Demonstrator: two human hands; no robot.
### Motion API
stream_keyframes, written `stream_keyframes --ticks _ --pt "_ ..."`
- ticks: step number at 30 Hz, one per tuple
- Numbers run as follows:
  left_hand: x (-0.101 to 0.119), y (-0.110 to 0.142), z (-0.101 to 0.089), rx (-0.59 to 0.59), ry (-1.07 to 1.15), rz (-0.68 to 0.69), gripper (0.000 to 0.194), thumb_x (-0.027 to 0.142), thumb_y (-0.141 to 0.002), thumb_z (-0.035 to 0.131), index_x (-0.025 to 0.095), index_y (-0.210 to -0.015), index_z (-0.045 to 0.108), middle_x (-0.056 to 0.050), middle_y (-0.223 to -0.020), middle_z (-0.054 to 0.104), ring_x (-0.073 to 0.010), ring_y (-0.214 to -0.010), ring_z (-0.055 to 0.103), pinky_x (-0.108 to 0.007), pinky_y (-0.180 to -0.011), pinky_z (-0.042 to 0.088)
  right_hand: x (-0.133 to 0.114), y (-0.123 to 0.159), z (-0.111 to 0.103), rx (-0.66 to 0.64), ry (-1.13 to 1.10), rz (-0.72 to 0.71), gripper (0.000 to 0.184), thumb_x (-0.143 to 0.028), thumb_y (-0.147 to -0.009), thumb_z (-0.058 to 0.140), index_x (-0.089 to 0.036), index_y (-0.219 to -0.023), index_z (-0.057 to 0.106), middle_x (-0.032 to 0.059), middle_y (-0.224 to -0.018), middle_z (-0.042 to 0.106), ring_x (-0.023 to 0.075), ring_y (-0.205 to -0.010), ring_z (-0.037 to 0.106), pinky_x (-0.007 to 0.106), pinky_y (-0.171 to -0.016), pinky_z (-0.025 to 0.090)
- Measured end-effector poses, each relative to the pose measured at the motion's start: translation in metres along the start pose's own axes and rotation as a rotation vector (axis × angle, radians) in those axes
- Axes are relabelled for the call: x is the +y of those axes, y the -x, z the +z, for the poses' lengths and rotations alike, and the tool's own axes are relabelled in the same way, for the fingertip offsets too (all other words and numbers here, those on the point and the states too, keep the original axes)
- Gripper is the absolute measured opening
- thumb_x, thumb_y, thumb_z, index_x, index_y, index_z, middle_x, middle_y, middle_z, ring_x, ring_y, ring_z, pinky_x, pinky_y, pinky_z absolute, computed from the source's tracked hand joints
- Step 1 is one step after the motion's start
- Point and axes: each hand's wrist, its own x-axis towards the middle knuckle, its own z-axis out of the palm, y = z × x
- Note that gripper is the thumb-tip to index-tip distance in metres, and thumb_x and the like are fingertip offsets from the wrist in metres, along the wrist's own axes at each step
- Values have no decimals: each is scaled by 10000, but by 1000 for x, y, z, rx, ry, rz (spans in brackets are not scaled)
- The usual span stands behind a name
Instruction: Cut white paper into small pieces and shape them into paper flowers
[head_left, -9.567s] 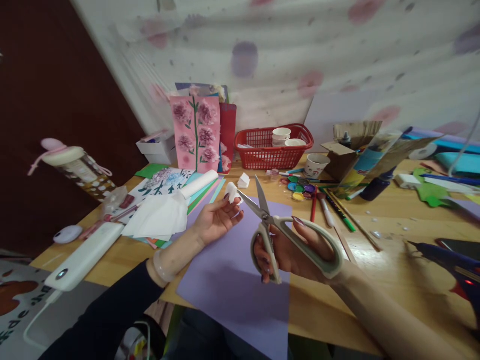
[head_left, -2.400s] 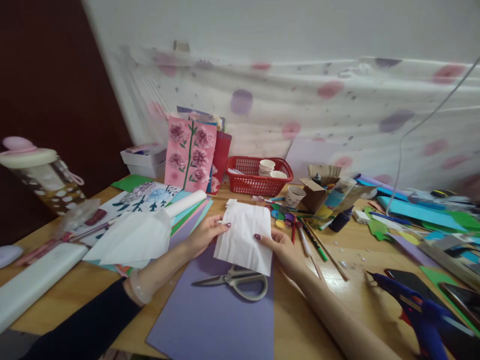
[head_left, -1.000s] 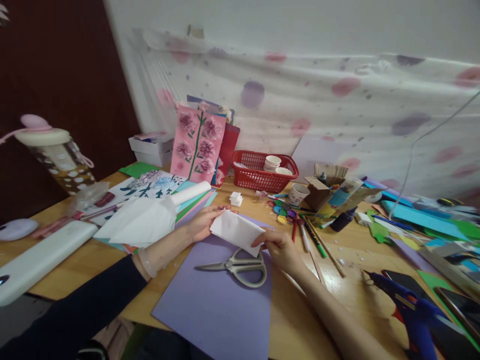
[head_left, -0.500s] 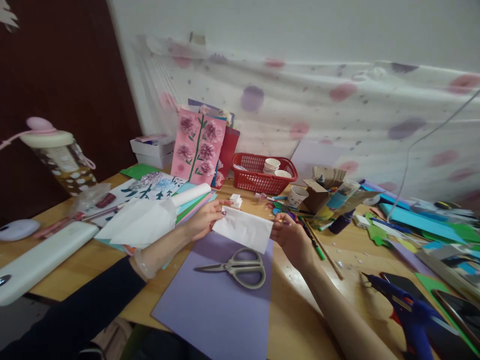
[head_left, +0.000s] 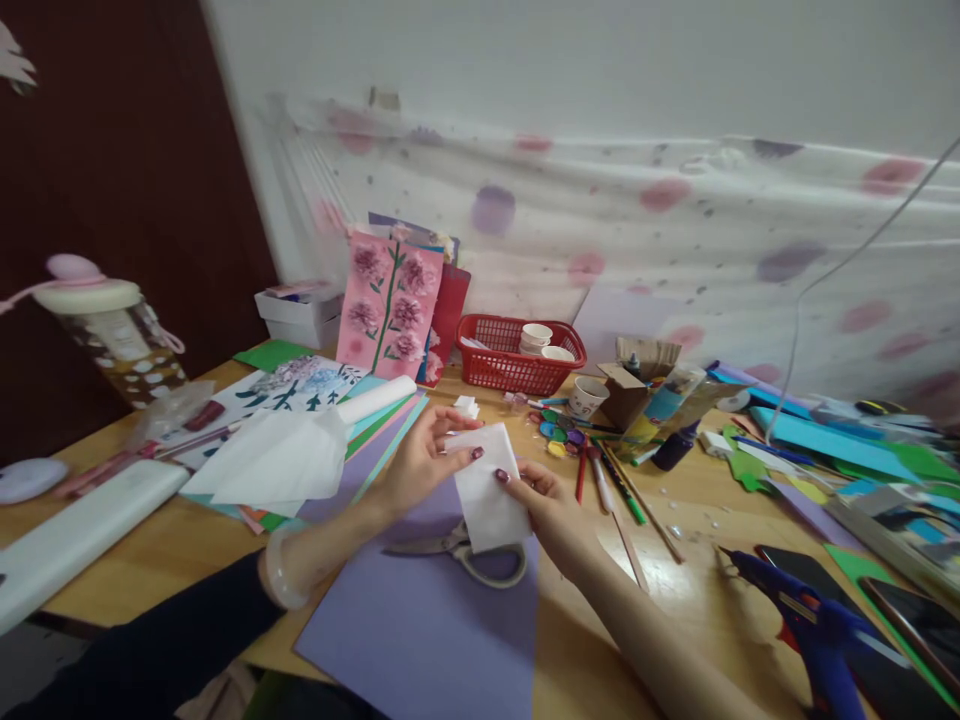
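Observation:
A small folded piece of white paper [head_left: 491, 505] stands nearly upright between my hands. My left hand [head_left: 427, 455] pinches its upper left edge, thumb on the near face. My right hand [head_left: 551, 505] grips its right edge, with the thumb pressed on the front. Beneath the paper, grey-handled scissors [head_left: 491, 567] lie on a purple sheet [head_left: 420, 630], their blades pointing left; the paper covers part of the handle. Just beyond my left hand sits a little stack of white pieces [head_left: 466, 406].
A white paper pile [head_left: 277, 455] and coloured sheets lie at left, near a drink bottle [head_left: 112, 330]. Behind stand a pink flower card [head_left: 390, 305] and a red basket [head_left: 517, 372] with paper cups. Brushes, a dark bottle [head_left: 675, 447] and a blue glue gun [head_left: 810, 620] are at right.
The white paper has turned from lying wide between my hands to a narrower, upright folded shape. My hands have come closer together, and the paper now overlaps the scissors' handle.

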Motion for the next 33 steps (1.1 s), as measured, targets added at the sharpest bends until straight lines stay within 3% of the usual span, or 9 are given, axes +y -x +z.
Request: stream_keyframes --ticks 4,8,12,19,26,33 --pt "1 5 8 157 25 -3 292 217 -662 733 184 -799 477 26 -795 604 -106 -778 606 -216 -719 462 1 1 4 70 -143 -91 277 -373 -616 782 -189 -774 647 11 -725 683 144 -600 597 252 -575 448" --pt "6 8 18 230 28 49 223 255 -665 734 154 -756 558 22 -763 602 -92 -752 592 -202 -712 469 2 2 3 92 -198 -193 233 -324 -635 783 -191 -781 659 2 -719 678 130 -613 588 235 -571 441" --pt "9 6 26 287 66 16 221 297 -668 734 149 -746 589 19 -723 632 -79 -687 582 -185 -651 465 2 4 4 63 -225 -260 190 -288 -665 768 -207 -808 673 1 -766 690 132 -664 602 237 -614 461" --pt "11 6 31 271 46 -37 207 278 -645 752 146 -704 603 11 -684 676 -73 -633 599 -158 -590 454 -2 8 9 -17 -305 -287 245 -311 -742 703 -241 -975 674 31 -921 707 178 -797 638 297 -707 493" --pt "9 8 33 264 60 -81 245 305 -643 753 149 -709 577 18 -651 677 -71 -585 600 -156 -547 458 -2 6 6 72 -335 -295 164 -353 -728 710 -232 -838 698 20 -825 713 193 -792 642 299 -691 497" --pt "12 8 35 251 139 -128 326 321 -642 754 164 -839 547 -6 -681 707 -98 -565 613 -195 -543 483 2 6 3 73 -268 -318 174 -352 -767 676 -231 -888 706 16 -766 705 162 -681 622 260 -591 465"
